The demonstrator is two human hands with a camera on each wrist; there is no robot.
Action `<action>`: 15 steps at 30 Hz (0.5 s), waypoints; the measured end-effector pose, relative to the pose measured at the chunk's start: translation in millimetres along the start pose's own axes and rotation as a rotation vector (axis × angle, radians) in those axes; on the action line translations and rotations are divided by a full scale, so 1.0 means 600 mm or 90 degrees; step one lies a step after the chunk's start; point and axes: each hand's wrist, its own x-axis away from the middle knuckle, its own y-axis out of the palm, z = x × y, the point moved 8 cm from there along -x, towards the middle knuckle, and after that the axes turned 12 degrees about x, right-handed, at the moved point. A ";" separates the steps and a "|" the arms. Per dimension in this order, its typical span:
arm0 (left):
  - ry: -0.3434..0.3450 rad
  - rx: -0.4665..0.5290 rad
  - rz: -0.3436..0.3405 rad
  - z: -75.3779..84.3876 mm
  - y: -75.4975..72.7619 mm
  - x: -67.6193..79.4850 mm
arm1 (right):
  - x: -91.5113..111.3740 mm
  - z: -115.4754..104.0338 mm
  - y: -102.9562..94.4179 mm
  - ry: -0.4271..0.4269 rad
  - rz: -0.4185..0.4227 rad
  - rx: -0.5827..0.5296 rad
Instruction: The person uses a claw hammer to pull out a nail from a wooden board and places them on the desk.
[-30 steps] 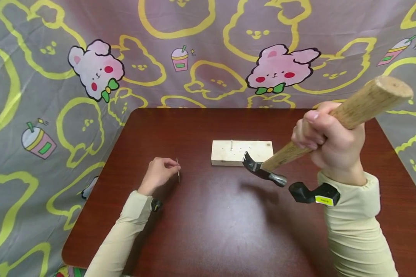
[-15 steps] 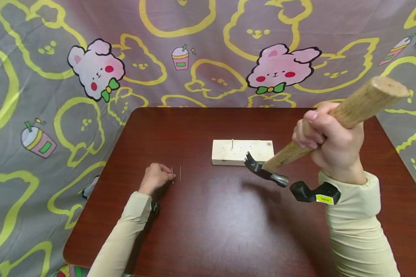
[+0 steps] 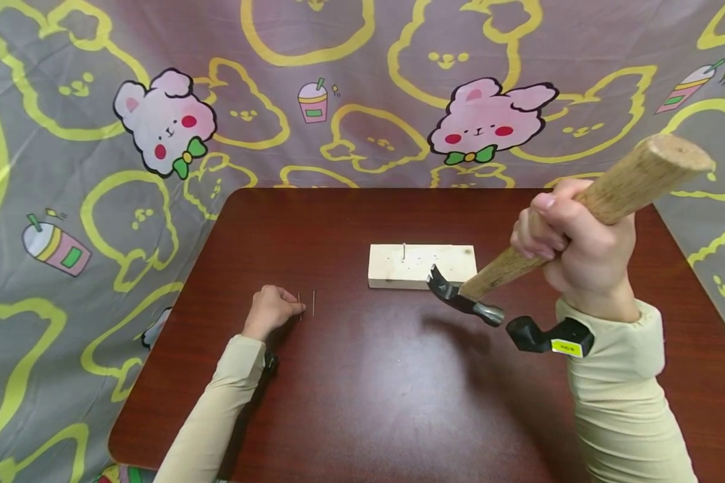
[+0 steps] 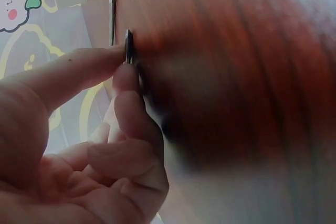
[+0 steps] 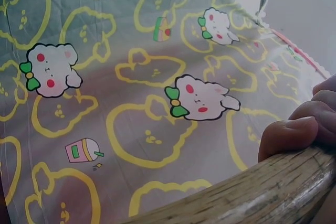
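My left hand (image 3: 272,311) is low over the left part of the table. Its thumb and index finger pinch a thin nail (image 4: 129,45), whose end sticks out past the fingertips in the left wrist view. A second nail (image 3: 314,302) lies on the table just right of those fingers. My right hand (image 3: 586,245) is raised and grips the wooden handle of a claw hammer (image 3: 631,184); the hammer's dark head points down and left. Behind that head lies a pale wooden block (image 3: 419,275). One nail (image 3: 404,251) stands upright in the block's top, among several small dark marks.
The dark red-brown table (image 3: 350,402) has rounded corners. A patterned cloth (image 3: 362,87) hangs behind it and along both sides. The hammer head overlaps the block's front right part in the head view.
My left hand has shifted slightly left and toward me, and the nail beside it now shows apart from the pinched one. My right hand and the hammer have hardly moved.
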 end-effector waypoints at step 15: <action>0.112 0.032 -0.009 0.079 0.008 -0.005 | -0.004 0.009 0.000 0.004 0.020 0.059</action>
